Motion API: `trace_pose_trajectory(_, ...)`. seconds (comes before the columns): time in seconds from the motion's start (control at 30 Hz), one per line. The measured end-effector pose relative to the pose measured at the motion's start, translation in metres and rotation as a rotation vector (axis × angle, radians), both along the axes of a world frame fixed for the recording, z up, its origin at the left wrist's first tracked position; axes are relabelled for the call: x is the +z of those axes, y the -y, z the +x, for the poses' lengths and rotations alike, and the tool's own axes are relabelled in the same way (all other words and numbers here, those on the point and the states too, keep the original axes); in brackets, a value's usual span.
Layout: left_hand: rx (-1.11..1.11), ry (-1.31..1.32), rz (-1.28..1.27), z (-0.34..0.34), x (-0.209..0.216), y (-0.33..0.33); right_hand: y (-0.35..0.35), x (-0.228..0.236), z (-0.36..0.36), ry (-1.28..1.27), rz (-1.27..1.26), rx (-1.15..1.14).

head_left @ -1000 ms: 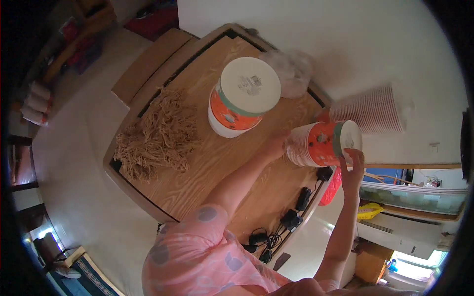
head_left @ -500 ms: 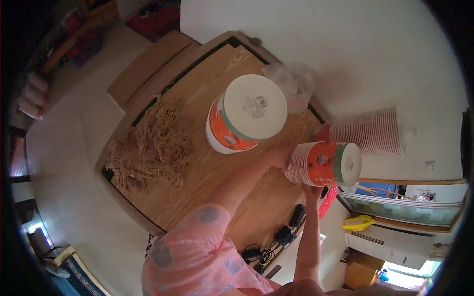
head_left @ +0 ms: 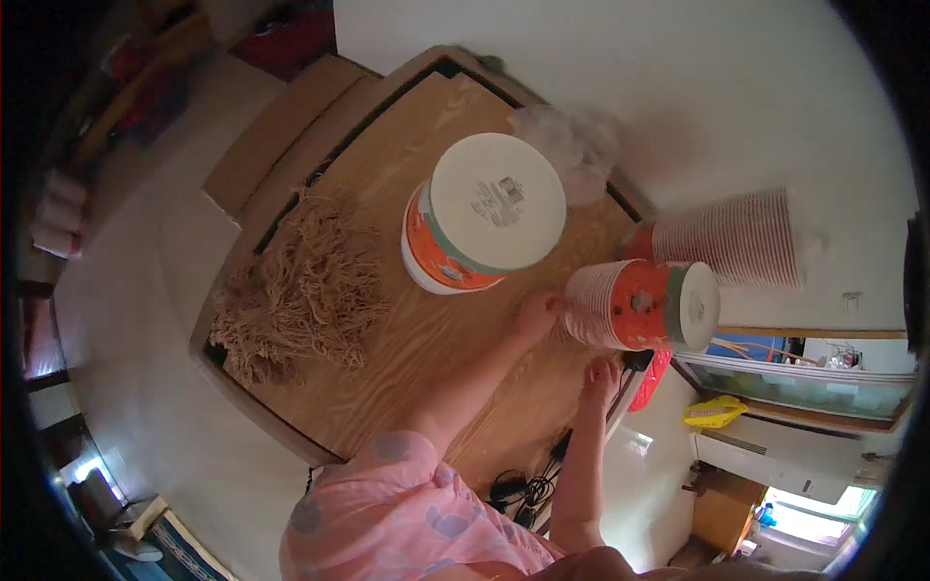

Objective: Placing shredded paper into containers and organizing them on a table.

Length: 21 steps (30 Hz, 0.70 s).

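In the head view, a nested stack of white paper cups with an orange-and-green outer print (head_left: 641,304) was seen near the right edge of a wood-grain tabletop with a tan rim (head_left: 436,116), its pale base turned away from the left hand. The left hand (head_left: 539,318) was held at the rim end of the stack; whether the rims were gripped could not be told. The right hand (head_left: 600,380) was held just beside the stack, on its near side, with fingers bent; whether anything was pinched there could not be told. Beyond the stack, a longer column of nested red-and-white cups (head_left: 727,240) was seen by the white wall (head_left: 756,87). Farther left, a wide white, orange and green tub (head_left: 496,201) was placed base up, between a crumpled clear plastic bag (head_left: 572,145) and a tangled brown stringy bundle (head_left: 305,290). Black cables (head_left: 528,492) were gathered near the tabletop's close edge.
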State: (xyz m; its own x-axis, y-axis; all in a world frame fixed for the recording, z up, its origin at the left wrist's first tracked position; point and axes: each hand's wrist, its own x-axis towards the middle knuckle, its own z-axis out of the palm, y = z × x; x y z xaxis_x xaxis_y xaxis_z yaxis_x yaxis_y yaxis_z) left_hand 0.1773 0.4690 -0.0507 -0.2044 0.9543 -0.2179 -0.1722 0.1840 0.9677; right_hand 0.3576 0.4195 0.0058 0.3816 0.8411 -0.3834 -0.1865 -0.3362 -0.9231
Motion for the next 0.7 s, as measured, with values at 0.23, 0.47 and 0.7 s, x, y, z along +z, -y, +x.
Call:
trace_pose_trajectory(0.23, -0.031, -0.009, -0.188, 0.021, -0.004, -0.019, -0.001, -0.003, -0.017, -0.345, -0.061, 0.028)
trace_pose_trajectory(0.47, 0.118, 0.046, -0.258, 0.017, -0.04, -0.026, -0.009, -0.031, -0.041, -0.531, -0.104, 0.003)
trace_pose_trajectory(0.7, -0.048, 0.034, -0.249, 0.012, -0.02, -0.027, -0.012, -0.029, -0.037, -0.655, -0.092, -0.125)
